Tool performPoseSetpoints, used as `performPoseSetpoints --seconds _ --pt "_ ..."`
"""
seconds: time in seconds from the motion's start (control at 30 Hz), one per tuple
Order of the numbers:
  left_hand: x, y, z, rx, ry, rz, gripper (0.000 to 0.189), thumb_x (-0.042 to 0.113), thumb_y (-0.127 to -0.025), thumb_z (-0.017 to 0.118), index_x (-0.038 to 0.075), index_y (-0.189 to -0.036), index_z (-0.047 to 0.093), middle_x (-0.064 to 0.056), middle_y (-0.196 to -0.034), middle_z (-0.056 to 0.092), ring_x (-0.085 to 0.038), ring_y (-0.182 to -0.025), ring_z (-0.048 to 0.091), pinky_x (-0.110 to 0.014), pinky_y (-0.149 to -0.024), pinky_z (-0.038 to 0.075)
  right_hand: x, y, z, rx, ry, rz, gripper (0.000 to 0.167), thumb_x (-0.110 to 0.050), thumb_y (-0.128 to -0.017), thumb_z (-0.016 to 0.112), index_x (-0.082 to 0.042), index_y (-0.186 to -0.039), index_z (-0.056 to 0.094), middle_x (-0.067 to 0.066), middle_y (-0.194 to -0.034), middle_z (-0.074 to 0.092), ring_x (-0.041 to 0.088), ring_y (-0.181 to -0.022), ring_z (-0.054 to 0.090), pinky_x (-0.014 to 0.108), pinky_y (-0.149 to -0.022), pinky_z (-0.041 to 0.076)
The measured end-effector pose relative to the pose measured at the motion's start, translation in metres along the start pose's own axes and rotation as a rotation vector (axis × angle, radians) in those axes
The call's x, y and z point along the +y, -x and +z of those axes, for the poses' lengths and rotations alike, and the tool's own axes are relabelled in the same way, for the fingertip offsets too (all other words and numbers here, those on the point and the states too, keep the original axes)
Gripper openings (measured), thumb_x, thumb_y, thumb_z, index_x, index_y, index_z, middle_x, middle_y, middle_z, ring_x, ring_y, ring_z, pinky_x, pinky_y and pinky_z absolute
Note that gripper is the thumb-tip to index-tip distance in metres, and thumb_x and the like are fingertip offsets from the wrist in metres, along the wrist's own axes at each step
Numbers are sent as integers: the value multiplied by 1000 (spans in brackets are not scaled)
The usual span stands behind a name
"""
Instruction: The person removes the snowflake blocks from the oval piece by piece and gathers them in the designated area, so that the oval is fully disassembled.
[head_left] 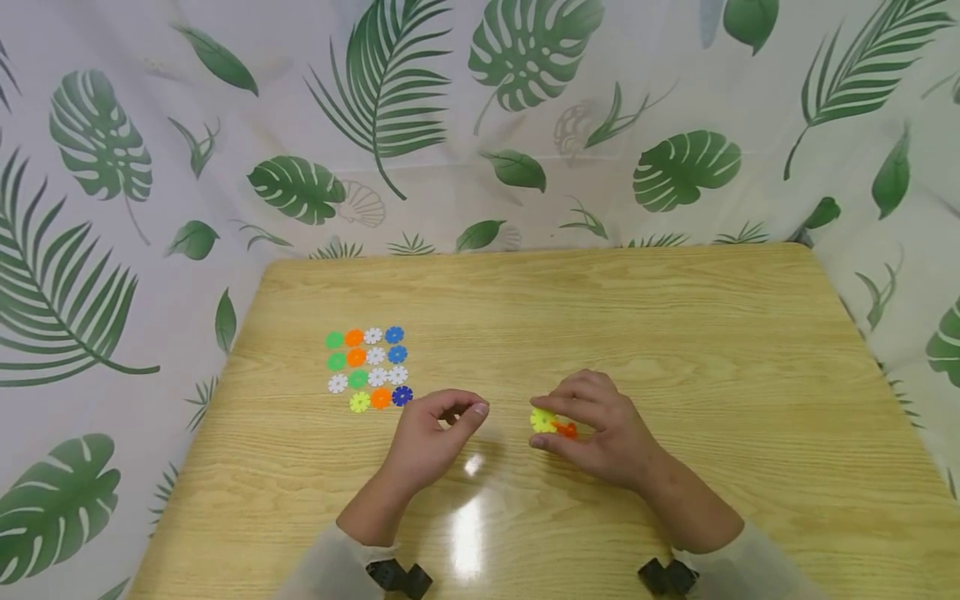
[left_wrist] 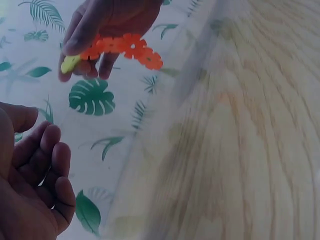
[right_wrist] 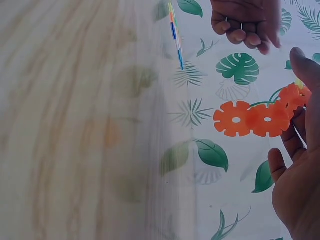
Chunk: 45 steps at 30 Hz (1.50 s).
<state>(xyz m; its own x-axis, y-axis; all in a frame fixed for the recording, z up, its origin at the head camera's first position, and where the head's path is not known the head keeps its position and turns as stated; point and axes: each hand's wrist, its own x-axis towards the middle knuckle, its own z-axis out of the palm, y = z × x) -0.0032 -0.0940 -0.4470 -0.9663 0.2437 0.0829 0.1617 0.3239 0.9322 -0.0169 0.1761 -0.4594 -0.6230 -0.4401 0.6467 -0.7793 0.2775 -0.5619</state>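
Observation:
My right hand point(head_left: 609, 432) pinches a short chain of interlocking flower-shaped plastic discs above the table. At the chain's one end is a yellow disc point(head_left: 543, 421), close to the fingertips. Several orange discs point(left_wrist: 134, 46) follow it and trail away below the palm; the right wrist view shows two flat orange discs point(right_wrist: 236, 119) at the loose end. Across from it, my left hand point(head_left: 435, 437) hangs with loosely curled fingers and holds nothing. Its thumb and index fingertip come near each other, a small distance from the yellow disc.
On the left of the wooden table point(head_left: 675, 317), loose discs lie in rows: green point(head_left: 334, 339), orange point(head_left: 354, 337), white point(head_left: 372, 335), blue point(head_left: 394, 335), yellow point(head_left: 360, 402) and dark blue point(head_left: 402, 395). A leaf-patterned curtain point(head_left: 442, 200) stands behind the table and at its sides.

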Motion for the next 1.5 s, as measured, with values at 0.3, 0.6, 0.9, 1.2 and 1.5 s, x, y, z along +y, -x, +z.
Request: performPoseSetpoints --seconds 0.3,0.6,0.9,1.2,1.5 --pt "15 -6 21 -174 61 -71 16 31 -100 72 18 -100 83 8 -87 74 -10 -69 57 -25 -60 47 -2 -3 5 17 -6 -75 41 -43 -91 80 -9 -114 79 -4 -99 70 20 -95 60 39 -91 42" --pt "18 -8 30 -193 55 -46 14 26 -99 71 16 -99 82 9 -82 71 -14 -64 53 -22 -56 43 -3 0 2 -75 -14 27 45 -41 -88 84 -11 -122 75 -6 -106 71 19 -103 60 43 -96 40" --pt "16 -8 25 -168 14 61 12 23 -100 71 16 -101 81 8 -85 71 -17 -70 55 -25 -61 45 1 8 -6 -242 -209 190 27 -12 -87 85 -20 -110 74 -6 -112 68 19 -110 61 37 -92 51" --pt "9 -5 26 -129 -55 184 12 23 -101 71 15 -99 81 11 -88 72 -9 -74 58 -28 -68 50 1 9 -5 -233 -281 220 25 -8 -88 84 -20 -109 77 -5 -108 69 18 -106 59 33 -87 53" --pt "5 -5 21 -69 -47 270 10 14 -99 72 13 -96 81 5 -85 73 -9 -73 60 -29 -69 52 5 12 -7 -224 -264 174 30 -7 -85 86 -17 -113 78 -5 -107 71 20 -106 60 32 -88 52"
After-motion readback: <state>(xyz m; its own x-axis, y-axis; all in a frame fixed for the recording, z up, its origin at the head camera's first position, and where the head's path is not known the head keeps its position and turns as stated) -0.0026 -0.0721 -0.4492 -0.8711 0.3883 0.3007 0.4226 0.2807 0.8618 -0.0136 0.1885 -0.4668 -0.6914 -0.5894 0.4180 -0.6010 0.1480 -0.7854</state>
